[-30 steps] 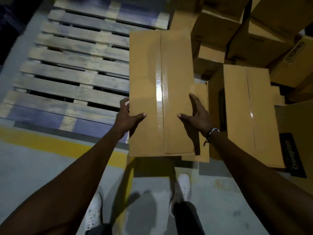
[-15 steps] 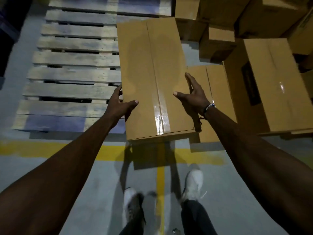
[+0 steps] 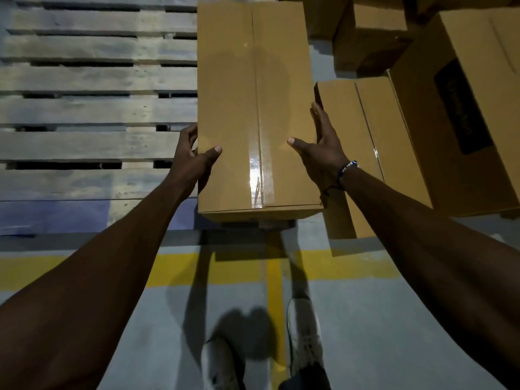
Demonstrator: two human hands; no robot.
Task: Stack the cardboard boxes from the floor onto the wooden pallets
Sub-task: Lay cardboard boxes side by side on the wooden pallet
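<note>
1. Wooden pallet [image 3: 92, 108]: slatted, fills the view left of the held box; lies on grey floor [image 3: 394, 319] behind a yellow line [image 3: 180, 270].
2. Cardboard boxes on the floor [image 3: 461, 114]: right of the held box, one [image 3: 374, 153] just beside it.
3. Held box [image 3: 253, 108]: taped seam up, near end past the pallet's near right corner.
4. Left hand [image 3: 194, 159] and right hand [image 3: 323, 153]: each clasps one side of the held box, thumbs on top.
5. White shoes [image 3: 304, 336]: below the held box.

This looks like a warehouse. A weathered grey slatted wooden pallet [image 3: 92, 108] lies on a grey concrete floor [image 3: 394, 319] marked with painted yellow lines [image 3: 180, 270]. Sealed brown cardboard cartons [image 3: 374, 38] are piled nearby.
</note>
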